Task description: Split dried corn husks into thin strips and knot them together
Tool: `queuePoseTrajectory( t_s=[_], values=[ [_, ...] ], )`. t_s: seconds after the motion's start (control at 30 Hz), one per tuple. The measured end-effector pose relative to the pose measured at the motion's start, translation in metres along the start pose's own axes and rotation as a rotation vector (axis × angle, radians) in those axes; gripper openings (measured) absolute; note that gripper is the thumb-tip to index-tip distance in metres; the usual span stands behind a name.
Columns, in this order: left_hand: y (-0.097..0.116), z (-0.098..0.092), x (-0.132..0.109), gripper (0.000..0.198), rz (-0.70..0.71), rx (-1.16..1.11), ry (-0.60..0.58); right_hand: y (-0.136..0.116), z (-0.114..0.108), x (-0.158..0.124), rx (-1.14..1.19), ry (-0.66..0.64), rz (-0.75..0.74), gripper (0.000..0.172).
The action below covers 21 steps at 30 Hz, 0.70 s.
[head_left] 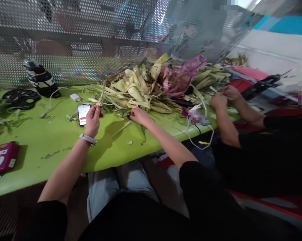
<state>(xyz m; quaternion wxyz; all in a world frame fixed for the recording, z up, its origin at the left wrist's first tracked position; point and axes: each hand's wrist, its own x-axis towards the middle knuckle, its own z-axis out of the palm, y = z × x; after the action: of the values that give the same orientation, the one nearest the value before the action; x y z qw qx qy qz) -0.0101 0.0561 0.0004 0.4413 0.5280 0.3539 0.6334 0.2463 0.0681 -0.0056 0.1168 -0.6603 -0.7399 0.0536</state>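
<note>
My left hand (92, 119), with a pale band on its wrist, is closed in a pinch around a pale husk piece (100, 102) that sticks up above the fingertips. To its right, my right hand (139, 116) is wrapped round the dark handle of what look like scissors (128, 115); their thin blades point left, toward the husk piece. Right behind both hands lies a big heap of corn husks (137, 87). A lit phone (83, 114) lies flat just left of my left hand. Small scraps are scattered in front of the hands.
On the green table (110, 150) are a purple power strip (4, 157), a dark bottle (42, 78), a black round object (21, 98) and a white charger (75, 97). A pink plastic bag (179, 77) sits in the heap. A co-worker's hands (222, 97) work at right.
</note>
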Motion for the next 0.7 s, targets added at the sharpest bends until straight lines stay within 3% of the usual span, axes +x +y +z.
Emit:
queuePoseTrajectory(
  t_s=[0.13, 0.23, 0.3, 0.43, 0.53, 0.7],
  values=[
    [0.001, 0.006, -0.005, 0.021, 0.009, -0.021, -0.074, -0.030, 0.001, 0.000, 0.325, 0.179, -0.100, 0.019],
    [0.002, 0.009, -0.006, 0.021, 0.012, -0.009, -0.083, -0.054, 0.004, 0.004, 0.667, 0.150, -0.132, 0.023],
    [0.001, 0.009, -0.006, 0.021, 0.007, -0.034, -0.088, -0.059, 0.005, 0.006, 0.722, 0.146, -0.135, 0.023],
    [-0.002, 0.004, 0.000, 0.025, -0.012, -0.070, -0.071, -0.036, 0.001, 0.010, 0.630, 0.220, -0.073, 0.018],
    [-0.002, -0.002, 0.007, 0.029, 0.015, -0.074, 0.022, -0.011, -0.003, 0.012, 0.647, 0.258, 0.027, 0.014],
    [0.003, -0.010, 0.017, 0.026, 0.074, -0.056, 0.150, 0.000, -0.008, 0.015, 0.608, 0.193, 0.010, 0.016]
  ],
)
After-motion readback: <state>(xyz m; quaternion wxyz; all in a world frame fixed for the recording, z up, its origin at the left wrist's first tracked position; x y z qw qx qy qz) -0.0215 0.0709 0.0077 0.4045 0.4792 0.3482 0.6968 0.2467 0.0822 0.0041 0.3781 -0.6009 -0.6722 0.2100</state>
